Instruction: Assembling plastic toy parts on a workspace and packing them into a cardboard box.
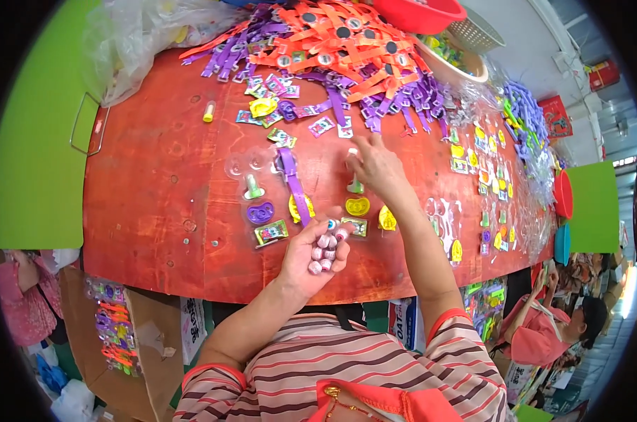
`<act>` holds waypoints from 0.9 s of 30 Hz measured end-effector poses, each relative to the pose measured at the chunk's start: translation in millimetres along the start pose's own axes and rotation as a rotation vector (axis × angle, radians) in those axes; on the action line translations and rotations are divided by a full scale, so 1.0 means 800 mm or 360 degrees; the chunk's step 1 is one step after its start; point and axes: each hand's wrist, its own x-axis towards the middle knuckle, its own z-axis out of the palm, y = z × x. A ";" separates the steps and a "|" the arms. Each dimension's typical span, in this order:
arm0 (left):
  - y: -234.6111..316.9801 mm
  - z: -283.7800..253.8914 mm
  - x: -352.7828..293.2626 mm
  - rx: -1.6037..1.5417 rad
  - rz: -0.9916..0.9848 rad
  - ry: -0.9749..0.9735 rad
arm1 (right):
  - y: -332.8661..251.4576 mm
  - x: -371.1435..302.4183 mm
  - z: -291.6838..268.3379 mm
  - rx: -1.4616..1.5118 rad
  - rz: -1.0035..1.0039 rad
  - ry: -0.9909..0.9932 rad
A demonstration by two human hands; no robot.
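My left hand [317,259] is cupped palm up around several small foil-wrapped balls [323,254], some printed like eyeballs. My right hand [379,167] reaches over a clear blister tray, with thumb and fingertips closed around a small whitish ball [352,152]. In that tray are a green-based piece [355,186], a yellow pacifier-shaped piece [357,206] and a small packet [356,226]. The tray to its left has a similar green piece [254,187], a purple pacifier-shaped piece [260,213], a packet [271,233] and a purple toy watch [294,184] across its right side.
Orange and purple toy watches [346,42] are heaped at the far side of the red table [143,211], with loose packets [269,88] before them. Filled trays [498,176] lie at the right. A yellow-capped tube [209,112] lies at the left. A person [543,330] works beyond, right.
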 end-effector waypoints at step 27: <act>0.182 -0.001 -0.064 0.0157 0.1504 -0.0070 | -0.183 0.048 0.075 0.3293 0.0364 -0.0012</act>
